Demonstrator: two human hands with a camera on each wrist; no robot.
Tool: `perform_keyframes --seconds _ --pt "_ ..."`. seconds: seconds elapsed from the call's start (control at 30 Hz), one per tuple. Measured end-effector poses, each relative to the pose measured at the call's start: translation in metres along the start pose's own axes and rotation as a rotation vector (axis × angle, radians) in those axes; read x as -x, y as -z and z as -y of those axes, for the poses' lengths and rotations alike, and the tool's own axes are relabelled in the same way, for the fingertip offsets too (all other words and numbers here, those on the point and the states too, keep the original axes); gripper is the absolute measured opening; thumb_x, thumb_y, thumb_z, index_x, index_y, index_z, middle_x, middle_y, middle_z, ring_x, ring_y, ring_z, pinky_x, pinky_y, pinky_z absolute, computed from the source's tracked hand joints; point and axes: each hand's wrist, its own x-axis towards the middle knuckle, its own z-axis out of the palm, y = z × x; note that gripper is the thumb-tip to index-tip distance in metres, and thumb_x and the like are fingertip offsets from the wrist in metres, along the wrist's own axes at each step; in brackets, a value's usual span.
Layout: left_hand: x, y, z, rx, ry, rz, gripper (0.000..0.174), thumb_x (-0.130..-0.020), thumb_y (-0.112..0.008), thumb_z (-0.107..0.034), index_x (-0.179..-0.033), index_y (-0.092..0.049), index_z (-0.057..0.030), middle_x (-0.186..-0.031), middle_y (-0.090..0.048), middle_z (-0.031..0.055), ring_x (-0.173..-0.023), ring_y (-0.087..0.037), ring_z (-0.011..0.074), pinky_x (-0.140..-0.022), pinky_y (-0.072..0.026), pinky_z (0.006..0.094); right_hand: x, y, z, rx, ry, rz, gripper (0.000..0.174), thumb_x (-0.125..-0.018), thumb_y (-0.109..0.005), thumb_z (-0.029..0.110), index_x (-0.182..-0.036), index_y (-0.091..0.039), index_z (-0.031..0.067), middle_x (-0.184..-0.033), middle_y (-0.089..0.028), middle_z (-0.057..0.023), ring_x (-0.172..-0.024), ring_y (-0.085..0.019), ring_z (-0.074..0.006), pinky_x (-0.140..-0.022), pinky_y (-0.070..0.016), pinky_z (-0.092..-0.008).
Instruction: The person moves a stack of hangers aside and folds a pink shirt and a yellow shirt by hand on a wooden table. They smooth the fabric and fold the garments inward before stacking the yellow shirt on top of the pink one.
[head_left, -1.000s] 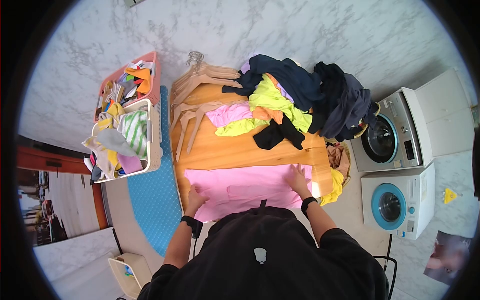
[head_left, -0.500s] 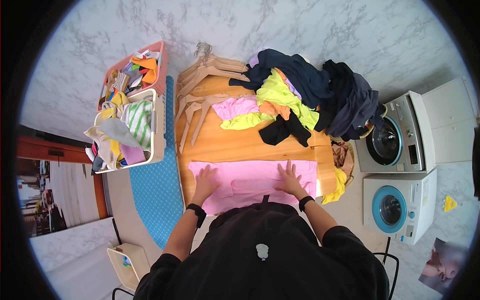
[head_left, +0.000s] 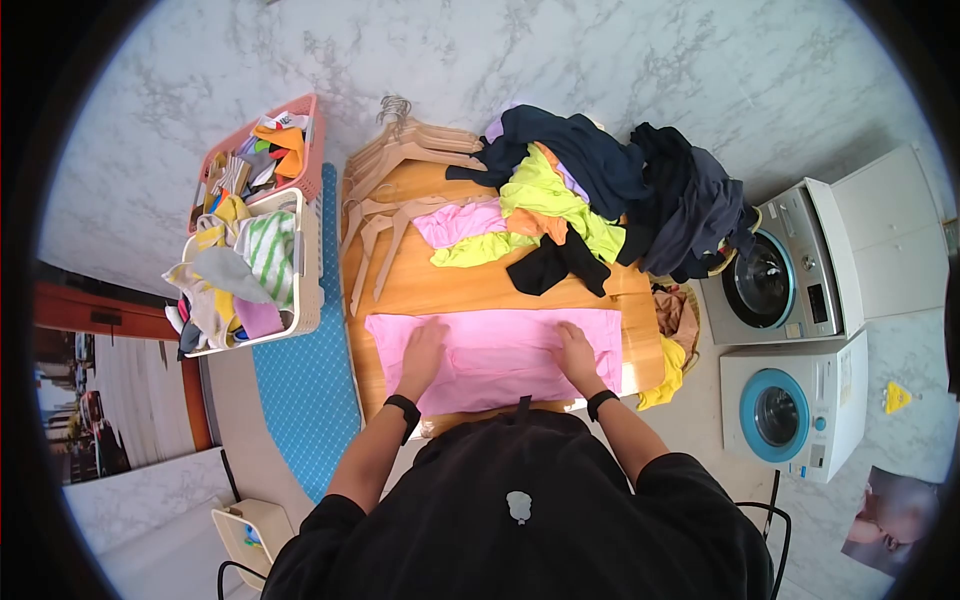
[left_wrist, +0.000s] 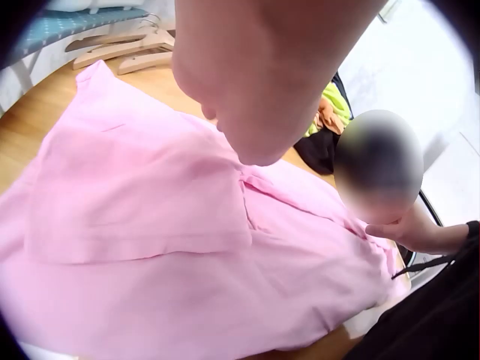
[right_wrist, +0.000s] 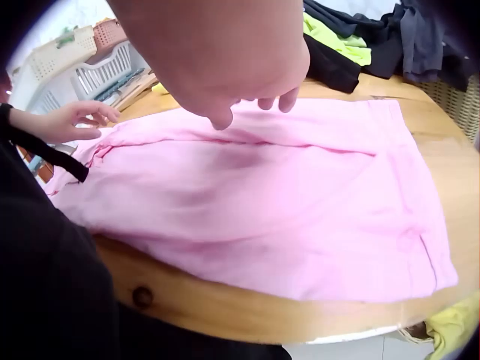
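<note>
A pink garment (head_left: 500, 385) lies spread and folded over on itself on the wooden table (head_left: 480, 290), close in front of the person. My left hand (head_left: 422, 358) rests over its left part, fingers pointing away from the body. Over the right part, my right hand (head_left: 577, 360) lies with its fingers extended and apart from the thumb. In the left wrist view a folded pink flap (left_wrist: 142, 195) shows below the hand. Long creases run across the garment in the right wrist view, under the right hand (right_wrist: 240, 67).
Wooden hangers (head_left: 420, 145) lie at the table's back left, beside a heap of dark and bright clothes (head_left: 575, 170). To the left, a cream basket (head_left: 308, 260) and a pink basket (head_left: 316, 135) hold clothes. Two washing machines (head_left: 775, 415) stand at right.
My left hand has left the garment's left edge and moved inward onto it. The right hand has shifted a little inward too. The garment sits slightly farther from the body.
</note>
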Motion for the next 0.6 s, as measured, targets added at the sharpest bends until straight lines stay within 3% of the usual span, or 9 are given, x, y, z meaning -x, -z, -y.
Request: perform_keyframes --seconds 0.1,0.13,0.2,0.23,0.3,0.43,0.53,0.57,0.6 --pt "-0.005 -0.009 -0.015 0.009 -0.216 0.242 0.06 -0.075 -0.067 -0.013 -0.131 -0.047 -0.0172 -0.146 -0.032 0.0076 -0.135 -0.03 0.0281 -0.106 -0.0292 0.0511 0.02 -0.007 -0.015 0.022 -0.052 0.17 0.048 -0.072 -0.072 0.014 -0.118 -0.059 0.0083 -0.133 -0.049 -0.0118 -0.118 -0.05 -0.0304 -0.096 -0.0435 -0.0341" --pt "-0.003 -0.007 -0.026 0.011 -0.213 0.242 0.06 -0.075 -0.067 -0.013 -0.131 -0.047 -0.0172 -0.146 -0.032 0.0076 -0.135 -0.03 0.0281 -0.106 -0.0292 0.0511 0.029 -0.012 -0.027 0.023 -0.052 0.173 0.048 -0.072 -0.072 0.014 -0.118 -0.059 0.0083 -0.133 -0.049 -0.0118 -0.118 -0.05 -0.0304 -0.096 -0.0435 -0.0341" --pt "0.002 -0.004 -0.042 -0.147 -0.229 0.196 0.07 -0.069 -0.073 -0.015 -0.133 -0.045 -0.0205 -0.147 -0.03 0.0075 -0.136 -0.028 0.0275 -0.107 -0.0264 0.0522 0.039 -0.014 -0.034 0.041 0.214 -0.047 0.049 -0.07 -0.072 0.014 -0.117 -0.058 0.008 -0.136 -0.045 -0.0097 -0.122 -0.045 -0.0314 -0.098 -0.0417 -0.0377" --pt "0.004 -0.003 -0.046 -0.146 -0.232 0.2 0.07 -0.069 -0.073 -0.015 -0.133 -0.045 -0.0205 -0.147 -0.03 0.0075 -0.136 -0.028 0.0275 -0.107 -0.0264 0.0522 0.042 -0.01 -0.031 0.041 0.209 -0.047 0.049 -0.07 -0.072 0.014 -0.117 -0.058 0.008 -0.136 -0.045 -0.0097 -0.122 -0.045 -0.0314 -0.098 -0.0417 -0.0377" --pt "0.004 -0.004 -0.054 -0.26 -0.187 0.131 0.075 -0.064 -0.077 -0.014 -0.132 -0.046 -0.0237 -0.147 -0.03 0.0082 -0.136 -0.028 0.0272 -0.108 -0.0246 0.053 0.052 0.001 -0.031 0.113 0.067 -0.08 0.053 -0.069 -0.074 0.017 -0.117 -0.057 0.0071 -0.138 -0.043 -0.011 -0.127 -0.039 -0.0331 -0.102 -0.0367 -0.0412" --pt "0.002 0.002 -0.052 -0.28 -0.227 0.108 0.077 -0.065 -0.076 -0.015 -0.134 -0.044 -0.0206 -0.147 -0.03 0.009 -0.136 -0.028 0.0278 -0.108 -0.0247 0.0499 0.062 0.021 -0.031 0.171 0.04 -0.178 0.058 -0.066 -0.076 0.02 -0.119 -0.055 0.0072 -0.136 -0.044 -0.0137 -0.125 -0.038 -0.0355 -0.102 -0.0343 -0.0451" --pt "0.019 0.009 -0.037 -0.093 -0.286 0.015 0.077 -0.062 -0.078 -0.016 -0.132 -0.044 -0.0126 -0.141 -0.036 0.0104 -0.131 -0.034 0.0296 -0.107 -0.0286 0.045 0.078 0.03 -0.033 0.28 -0.189 -0.386 0.068 -0.061 -0.081 0.026 -0.12 -0.052 0.0084 -0.119 -0.05 -0.0174 -0.111 -0.046 -0.0359 -0.091 -0.0387 -0.0444" --pt "0.034 0.007 -0.029 -0.067 -0.156 -0.091 0.075 -0.062 -0.078 -0.018 -0.129 -0.044 -0.009 -0.135 -0.041 0.0121 -0.127 -0.037 0.0302 -0.104 -0.0307 0.0433 0.083 0.029 -0.036 0.28 -0.191 -0.387 0.068 -0.061 -0.081 0.026 -0.12 -0.052 0.0084 -0.119 -0.05 -0.0174 -0.111 -0.046 -0.0359 -0.091 -0.0387 -0.0444" --pt "0.05 0.005 -0.022 -0.041 -0.025 -0.198 0.074 -0.062 -0.079 -0.019 -0.126 -0.045 -0.0054 -0.129 -0.045 0.0138 -0.122 -0.041 0.0309 -0.102 -0.0329 0.0416 0.089 0.025 -0.045 0.194 -0.391 -0.43 0.069 -0.061 -0.081 0.028 -0.12 -0.052 0.0067 -0.117 -0.051 -0.017 -0.112 -0.046 -0.0354 -0.091 -0.0393 -0.0436"
